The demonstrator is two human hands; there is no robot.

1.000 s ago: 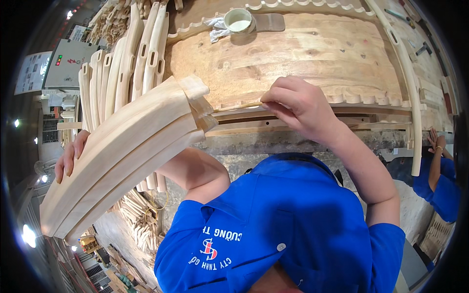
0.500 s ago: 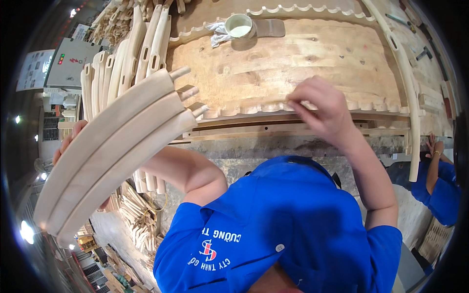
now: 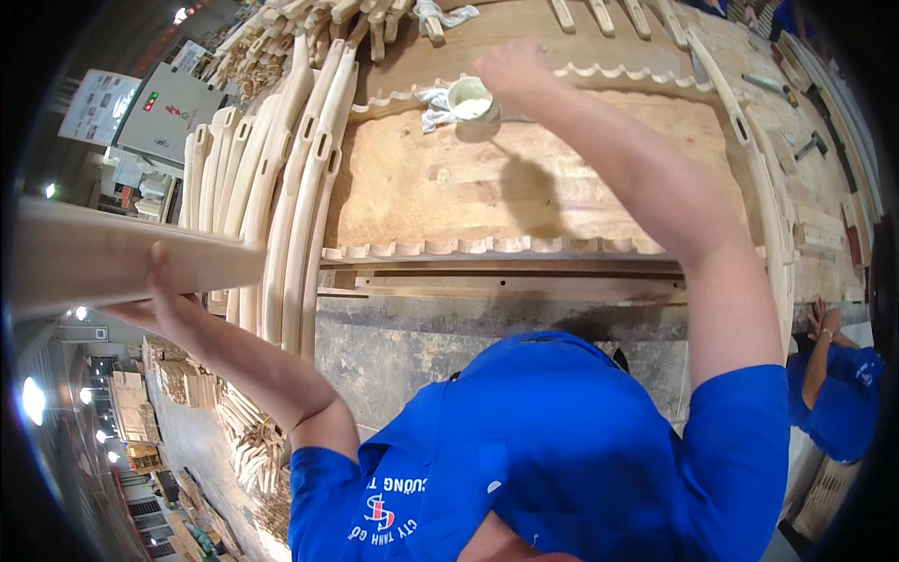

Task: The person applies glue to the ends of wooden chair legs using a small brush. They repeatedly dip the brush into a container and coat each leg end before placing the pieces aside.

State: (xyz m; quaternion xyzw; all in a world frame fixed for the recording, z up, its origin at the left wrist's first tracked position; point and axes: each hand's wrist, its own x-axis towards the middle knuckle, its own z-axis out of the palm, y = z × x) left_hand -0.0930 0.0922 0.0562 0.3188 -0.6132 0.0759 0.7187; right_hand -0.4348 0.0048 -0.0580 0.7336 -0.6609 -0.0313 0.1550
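My left hand is closed around a set of curved pale wooden slats, raised off the left side of the bench and seen nearly edge-on. Motion blurs the slats, and their outer end runs out of the picture. At the far side of the bench, my right hand is bent into a closed shape beside and above the right rim of a pale round cup. The cup has light-coloured contents. What the right fingers hold, if anything, is hidden. A crumpled white cloth lies against the cup's left side.
Scalloped wooden strips edge the bench board. Long slotted wooden posts lean at the left, with more parts piled behind. A hammer lies far right. Another person in a blue shirt is beyond the right end.
My right hand has moved from the near scalloped strip away to the cup. The left hand has carried the slats further left, turning them edge-on. The view has shifted.
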